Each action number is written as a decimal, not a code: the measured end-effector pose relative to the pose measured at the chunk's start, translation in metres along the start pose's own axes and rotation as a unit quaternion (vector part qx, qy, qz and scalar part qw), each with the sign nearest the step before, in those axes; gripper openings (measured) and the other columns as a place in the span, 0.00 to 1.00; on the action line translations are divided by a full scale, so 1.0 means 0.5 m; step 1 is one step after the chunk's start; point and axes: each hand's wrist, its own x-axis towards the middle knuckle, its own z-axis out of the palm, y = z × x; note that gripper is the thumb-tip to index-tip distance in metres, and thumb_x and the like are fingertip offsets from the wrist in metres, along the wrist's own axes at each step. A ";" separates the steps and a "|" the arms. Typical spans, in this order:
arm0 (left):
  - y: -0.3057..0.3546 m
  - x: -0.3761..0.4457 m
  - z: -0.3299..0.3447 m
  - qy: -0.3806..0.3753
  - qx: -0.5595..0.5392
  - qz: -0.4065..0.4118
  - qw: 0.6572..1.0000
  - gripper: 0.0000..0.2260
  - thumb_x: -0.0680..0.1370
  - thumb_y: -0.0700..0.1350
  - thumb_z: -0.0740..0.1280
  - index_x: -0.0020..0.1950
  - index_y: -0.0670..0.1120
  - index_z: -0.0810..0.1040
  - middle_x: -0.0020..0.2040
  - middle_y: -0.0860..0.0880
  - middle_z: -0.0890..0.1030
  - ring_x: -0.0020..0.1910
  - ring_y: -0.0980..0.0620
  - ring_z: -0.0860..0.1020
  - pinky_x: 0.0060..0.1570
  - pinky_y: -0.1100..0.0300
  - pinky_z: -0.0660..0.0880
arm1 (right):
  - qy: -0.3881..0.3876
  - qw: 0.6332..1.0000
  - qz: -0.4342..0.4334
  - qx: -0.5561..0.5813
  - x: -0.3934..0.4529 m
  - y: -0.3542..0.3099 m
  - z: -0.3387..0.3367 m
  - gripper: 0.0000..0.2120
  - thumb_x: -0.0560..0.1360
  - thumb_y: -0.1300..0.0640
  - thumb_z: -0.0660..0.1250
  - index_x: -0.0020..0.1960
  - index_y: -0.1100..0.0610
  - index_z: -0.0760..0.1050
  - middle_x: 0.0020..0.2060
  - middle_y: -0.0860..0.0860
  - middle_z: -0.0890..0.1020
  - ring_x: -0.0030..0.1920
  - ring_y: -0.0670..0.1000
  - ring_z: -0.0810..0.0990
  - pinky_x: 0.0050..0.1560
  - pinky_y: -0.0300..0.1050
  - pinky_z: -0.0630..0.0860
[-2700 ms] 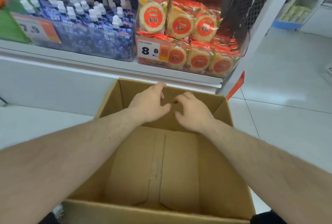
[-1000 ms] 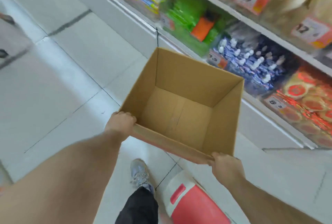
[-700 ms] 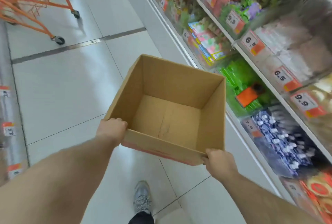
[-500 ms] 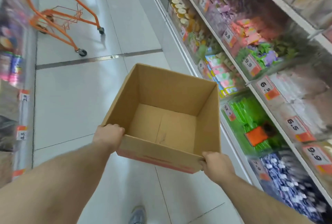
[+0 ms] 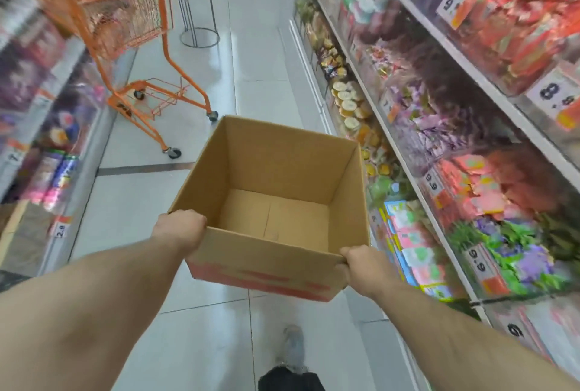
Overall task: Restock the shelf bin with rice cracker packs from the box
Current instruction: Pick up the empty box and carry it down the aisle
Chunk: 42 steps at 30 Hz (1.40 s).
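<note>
A long white shelving run (image 5: 445, 83), crammed with blurred bright snack bags and white price tags, fills the side from one o'clock down to four o'clock; a second, lower run of shelves (image 5: 37, 101) stands at nine o'clock. Between them lies the pale tiled floor (image 5: 260, 54). One orange wire shopping trolley (image 5: 125, 29) is parked at eleven o'clock, and one red-topped metal stool (image 5: 196, 4) stands just beyond it near twelve o'clock.

At the centre, one open brown cardboard box with red print on its near face (image 5: 273, 208) is carried clear of the floor. I can see its bare bottom panel and seam: not a single rice cracker pack shows inside. The bin meant for restocking cannot be picked out among the blurred shelves.

The person's left hand (image 5: 180, 229) has its grip curled over the near left corner of the box rim, and the right hand (image 5: 359, 265) clamps the near right corner, thumb on top. One grey shoe (image 5: 292, 345) shows on the floor at six o'clock.

My judgement: with the box empty, the filling looks done, and what is left is only to take away the carton, provided no further box waits elsewhere.
</note>
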 end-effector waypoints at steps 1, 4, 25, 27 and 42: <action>-0.003 0.023 -0.028 -0.002 -0.011 -0.012 1.000 0.15 0.76 0.38 0.56 0.57 0.52 0.75 0.52 0.50 0.75 0.55 0.47 0.76 0.54 0.55 0.74 | 0.005 1.000 -0.010 -0.004 0.036 0.011 -0.032 0.11 0.79 0.47 0.61 0.52 0.54 0.75 0.52 0.54 0.82 0.56 0.59 0.79 0.45 0.47 0.69; -0.006 0.131 -0.115 -0.002 -0.031 -0.018 0.999 0.15 0.75 0.38 0.56 0.55 0.51 0.75 0.50 0.51 0.76 0.52 0.48 0.77 0.52 0.54 0.74 | 0.006 0.999 -0.029 -0.011 0.180 0.071 -0.141 0.11 0.79 0.47 0.62 0.53 0.54 0.75 0.52 0.54 0.82 0.56 0.59 0.79 0.45 0.47 0.70; -0.256 1.168 -0.663 0.040 -0.096 -0.032 0.994 0.16 0.75 0.35 0.57 0.57 0.50 0.77 0.58 0.47 0.78 0.58 0.44 0.78 0.52 0.52 0.75 | 0.019 0.998 -0.033 -0.059 1.266 0.123 -0.739 0.09 0.79 0.46 0.62 0.45 0.49 0.67 0.49 0.51 0.81 0.53 0.57 0.79 0.43 0.46 0.69; -0.271 1.269 -0.715 0.043 -0.095 -0.035 0.994 0.17 0.75 0.35 0.57 0.56 0.51 0.77 0.58 0.47 0.78 0.58 0.45 0.77 0.52 0.52 0.75 | 0.017 0.998 -0.032 -0.052 1.371 0.134 -0.791 0.10 0.79 0.46 0.62 0.44 0.50 0.65 0.47 0.51 0.80 0.53 0.57 0.79 0.41 0.46 0.67; -0.337 1.982 -1.117 0.021 -0.083 -0.112 0.990 0.17 0.73 0.35 0.59 0.56 0.51 0.76 0.58 0.48 0.78 0.60 0.45 0.76 0.54 0.53 0.72 | 0.007 0.997 -0.071 -0.026 2.199 0.279 -1.146 0.09 0.78 0.45 0.63 0.53 0.50 0.75 0.49 0.50 0.82 0.51 0.55 0.80 0.45 0.45 0.73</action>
